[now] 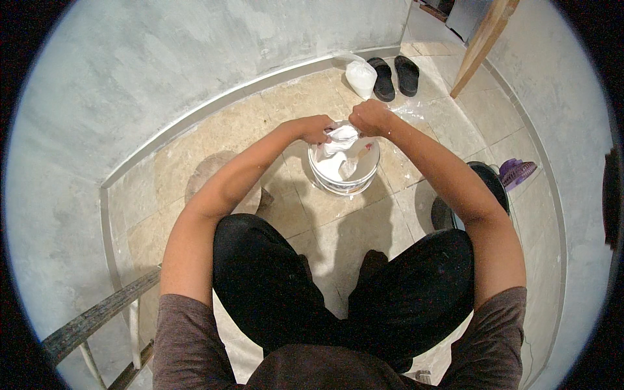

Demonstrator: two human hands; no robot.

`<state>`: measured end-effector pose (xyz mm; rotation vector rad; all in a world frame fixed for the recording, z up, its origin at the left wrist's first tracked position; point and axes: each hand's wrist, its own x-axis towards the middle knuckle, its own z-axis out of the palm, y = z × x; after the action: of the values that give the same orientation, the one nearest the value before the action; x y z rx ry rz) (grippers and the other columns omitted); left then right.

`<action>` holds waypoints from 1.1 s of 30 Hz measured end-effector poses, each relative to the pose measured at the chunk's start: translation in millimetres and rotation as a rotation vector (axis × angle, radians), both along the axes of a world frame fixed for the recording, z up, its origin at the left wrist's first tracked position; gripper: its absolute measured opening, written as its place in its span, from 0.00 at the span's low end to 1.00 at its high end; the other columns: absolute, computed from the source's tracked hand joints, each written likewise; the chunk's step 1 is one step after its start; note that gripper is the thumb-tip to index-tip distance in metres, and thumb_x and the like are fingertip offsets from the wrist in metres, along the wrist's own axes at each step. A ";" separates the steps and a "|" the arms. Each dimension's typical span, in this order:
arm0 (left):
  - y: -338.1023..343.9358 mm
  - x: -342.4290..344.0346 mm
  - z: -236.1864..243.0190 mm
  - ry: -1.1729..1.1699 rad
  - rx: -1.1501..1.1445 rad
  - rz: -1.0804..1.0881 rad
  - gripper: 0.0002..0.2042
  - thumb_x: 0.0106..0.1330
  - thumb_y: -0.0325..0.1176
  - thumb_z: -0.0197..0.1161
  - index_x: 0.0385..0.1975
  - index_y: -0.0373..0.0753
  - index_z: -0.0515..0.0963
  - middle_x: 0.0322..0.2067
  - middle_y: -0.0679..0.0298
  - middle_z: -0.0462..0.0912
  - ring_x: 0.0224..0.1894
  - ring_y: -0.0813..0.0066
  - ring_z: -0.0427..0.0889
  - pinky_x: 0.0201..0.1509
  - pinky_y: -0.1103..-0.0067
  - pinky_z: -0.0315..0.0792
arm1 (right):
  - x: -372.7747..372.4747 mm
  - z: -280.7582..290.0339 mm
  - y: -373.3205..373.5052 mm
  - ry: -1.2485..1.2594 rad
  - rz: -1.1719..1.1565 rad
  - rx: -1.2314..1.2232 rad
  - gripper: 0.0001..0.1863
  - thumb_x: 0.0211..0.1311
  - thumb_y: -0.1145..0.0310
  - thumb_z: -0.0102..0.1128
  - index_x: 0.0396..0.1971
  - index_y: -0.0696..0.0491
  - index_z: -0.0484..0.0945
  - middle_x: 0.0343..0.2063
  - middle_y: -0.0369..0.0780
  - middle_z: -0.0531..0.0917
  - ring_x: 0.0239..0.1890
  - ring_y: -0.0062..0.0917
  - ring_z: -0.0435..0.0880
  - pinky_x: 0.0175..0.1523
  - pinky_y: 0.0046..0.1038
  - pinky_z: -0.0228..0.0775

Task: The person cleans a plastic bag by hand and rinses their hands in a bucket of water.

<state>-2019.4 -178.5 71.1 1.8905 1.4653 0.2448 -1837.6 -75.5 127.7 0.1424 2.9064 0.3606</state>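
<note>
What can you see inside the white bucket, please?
White material lies in the bucket; the white bag held over it hides the far part of the inside.

This looks like a room or hall in a home, with messy building work around. The walls (pixel 214 58) are gray and patchy, and the floor (pixel 227 127) has big tan tiles with white splats (pixel 409 112) on it. A bucket (pixel 338 187) has white goo inside. Black slippers (pixel 383 83) sit by the wall, like at somebody's house, and a wooden board (pixel 486 49) leans nearby.
</note>
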 end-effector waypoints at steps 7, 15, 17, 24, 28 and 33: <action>0.8 4.1 6.7 0.036 -0.076 -0.037 0.22 0.52 0.24 0.62 0.50 0.33 0.73 0.38 0.55 0.82 0.39 0.67 0.81 0.44 0.72 0.74 | -1.0 -7.0 0.0 0.009 0.011 0.016 0.11 0.49 0.65 0.57 0.23 0.56 0.83 0.25 0.47 0.84 0.30 0.40 0.85 0.34 0.39 0.77; -9.1 26.0 26.5 -0.033 -0.105 0.076 0.32 0.52 0.49 0.67 0.55 0.39 0.70 0.49 0.53 0.78 0.49 0.61 0.77 0.55 0.71 0.70 | 3.7 -10.2 3.5 0.066 -0.054 -0.147 0.15 0.46 0.61 0.57 0.24 0.58 0.82 0.27 0.50 0.83 0.31 0.42 0.85 0.36 0.40 0.77; -6.9 35.6 29.5 -0.012 -0.043 0.067 0.33 0.53 0.57 0.64 0.53 0.40 0.71 0.46 0.52 0.79 0.47 0.58 0.78 0.53 0.69 0.70 | 8.1 -15.4 8.5 0.068 -0.084 -0.182 0.17 0.46 0.59 0.56 0.24 0.59 0.81 0.27 0.51 0.83 0.32 0.43 0.84 0.37 0.41 0.76; -1.8 20.9 5.8 0.151 -0.003 0.073 0.30 0.57 0.62 0.57 0.47 0.41 0.77 0.39 0.49 0.82 0.43 0.53 0.80 0.48 0.67 0.72 | -5.4 -5.2 -2.3 -0.069 -0.187 -0.331 0.17 0.46 0.62 0.53 0.27 0.61 0.80 0.27 0.53 0.82 0.34 0.45 0.83 0.39 0.40 0.74; -0.2 22.0 4.5 0.145 -0.027 0.055 0.27 0.59 0.59 0.56 0.45 0.41 0.78 0.38 0.50 0.82 0.41 0.54 0.81 0.47 0.67 0.72 | -1.9 -10.9 4.8 -0.066 -0.126 -0.438 0.13 0.46 0.65 0.58 0.29 0.57 0.82 0.27 0.50 0.83 0.34 0.45 0.83 0.39 0.40 0.75; -3.9 21.6 8.1 0.125 -0.001 0.045 0.26 0.59 0.57 0.57 0.41 0.38 0.79 0.37 0.50 0.82 0.39 0.55 0.81 0.46 0.68 0.72 | 0.1 4.4 -5.0 0.032 0.049 -0.223 0.12 0.45 0.61 0.65 0.26 0.55 0.83 0.26 0.47 0.83 0.33 0.42 0.84 0.37 0.38 0.77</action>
<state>-1997.8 -182.4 79.2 1.9026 1.5924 0.1487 -1837.5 -80.5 132.1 0.0428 2.9600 0.0410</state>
